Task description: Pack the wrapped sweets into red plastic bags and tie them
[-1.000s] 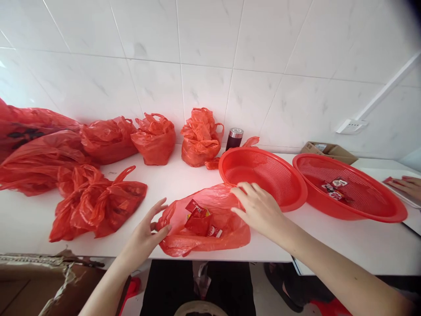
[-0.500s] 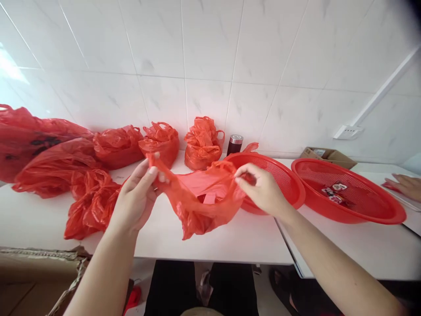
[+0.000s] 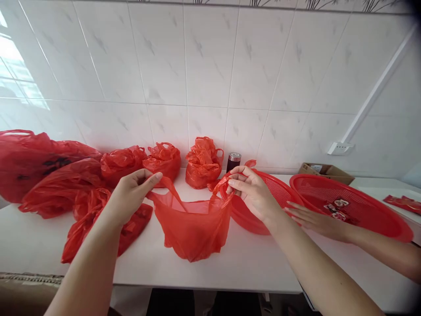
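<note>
A thin red plastic bag (image 3: 194, 228) hangs stretched between my two hands above the white table. My left hand (image 3: 133, 193) pinches one of its handles, thumb against fingers. The other handle is gripped between the thumb and fingers of my right hand (image 3: 251, 191), which is in front of a red mesh basket (image 3: 255, 221). The bag's mouth faces up; what it contains, if anything, is hidden from this angle. Just left of it, another crumpled red bag (image 3: 138, 224) lies on the table, partly behind my left forearm.
Several filled red bags (image 3: 204, 164) line the tiled wall. A dark cup (image 3: 233, 161) stands behind the baskets. At right, another person's hand (image 3: 315, 221) reaches across a second red basket (image 3: 378, 215) holding small packets (image 3: 338, 208). A cardboard box (image 3: 325, 173) sits behind it.
The bag has opened out and now hangs from its handles, its bottom lower. The other person's hand came in from the far right to the basket. My view has tilted up.
</note>
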The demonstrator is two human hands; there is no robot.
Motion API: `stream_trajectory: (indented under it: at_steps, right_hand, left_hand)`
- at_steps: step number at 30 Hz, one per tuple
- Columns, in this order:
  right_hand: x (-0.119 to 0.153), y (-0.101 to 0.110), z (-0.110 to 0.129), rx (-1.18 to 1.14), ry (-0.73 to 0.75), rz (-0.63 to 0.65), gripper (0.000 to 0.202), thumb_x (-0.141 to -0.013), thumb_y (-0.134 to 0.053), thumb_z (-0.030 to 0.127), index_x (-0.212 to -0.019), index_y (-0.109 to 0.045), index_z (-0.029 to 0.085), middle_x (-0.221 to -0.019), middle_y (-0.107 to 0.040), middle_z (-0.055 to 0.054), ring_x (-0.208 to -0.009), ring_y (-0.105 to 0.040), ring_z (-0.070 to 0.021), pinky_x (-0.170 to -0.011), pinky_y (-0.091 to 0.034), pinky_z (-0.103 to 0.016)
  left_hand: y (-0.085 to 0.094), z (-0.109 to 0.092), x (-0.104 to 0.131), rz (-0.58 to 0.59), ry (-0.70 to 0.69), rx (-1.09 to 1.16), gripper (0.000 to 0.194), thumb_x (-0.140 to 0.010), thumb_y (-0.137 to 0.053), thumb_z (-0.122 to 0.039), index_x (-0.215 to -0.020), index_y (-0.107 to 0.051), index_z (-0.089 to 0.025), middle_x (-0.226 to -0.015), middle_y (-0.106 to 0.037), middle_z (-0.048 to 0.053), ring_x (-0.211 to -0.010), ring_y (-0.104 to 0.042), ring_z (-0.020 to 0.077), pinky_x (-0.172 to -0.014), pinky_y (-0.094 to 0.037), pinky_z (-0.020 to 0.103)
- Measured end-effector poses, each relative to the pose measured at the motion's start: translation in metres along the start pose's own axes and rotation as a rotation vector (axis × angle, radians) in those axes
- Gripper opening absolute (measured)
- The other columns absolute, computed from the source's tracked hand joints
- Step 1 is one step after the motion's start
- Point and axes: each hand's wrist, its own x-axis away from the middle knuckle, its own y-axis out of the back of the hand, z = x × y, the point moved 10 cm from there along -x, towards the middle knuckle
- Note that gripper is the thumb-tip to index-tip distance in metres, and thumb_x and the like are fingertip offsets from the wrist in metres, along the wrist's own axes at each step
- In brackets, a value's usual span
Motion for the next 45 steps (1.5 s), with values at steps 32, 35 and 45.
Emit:
stream_trajectory:
  at_steps: [32, 35, 45]
  right_hand:
    - [0.028, -0.054, -0.010, 0.250, 0.181, 0.076, 0.020, -0.092, -0.054, 0.041, -0.102, -0.059, 0.025, -0.097, -0.061, -0.002, -0.098, -0.057, -0.0158, -0.095, -0.041, -0.034]
    - [0.015, -0.049, -0.041, 0.321, 0.122, 0.037, 0.032, -0.098, -0.039, 0.045, -0.117, -0.056, 0.026, -0.095, -0.062, -0.002, -0.096, -0.057, -0.0162, -0.093, -0.042, -0.034]
    - [0.011, -0.058, -0.078, 0.129, -0.057, 0.161, 0.025, -0.091, -0.052, 0.045, -0.090, -0.059, 0.020, -0.082, -0.057, 0.001, -0.077, -0.053, -0.0123, -0.073, -0.043, -0.025]
  left_hand:
    - [-0.118, -0.019, 0.040, 0.727, -0.136, 0.128, 0.020, -0.082, -0.061, -0.037, -0.086, -0.072, -0.021, -0.082, -0.068, 0.003, -0.072, -0.058, 0.0161, -0.067, -0.045, 0.027]
    - [-0.132, -0.014, 0.041, 0.741, -0.206, -0.005, 0.017, -0.081, -0.055, -0.027, -0.083, -0.071, -0.021, -0.083, -0.069, 0.003, -0.077, -0.060, 0.0178, -0.069, -0.046, 0.028]
    - [-0.112, -0.015, 0.028, 0.162, -0.435, -0.210, 0.027, -0.082, -0.045, -0.018, -0.105, -0.059, -0.022, -0.105, -0.064, 0.004, -0.072, -0.058, 0.0144, -0.070, -0.045, 0.027]
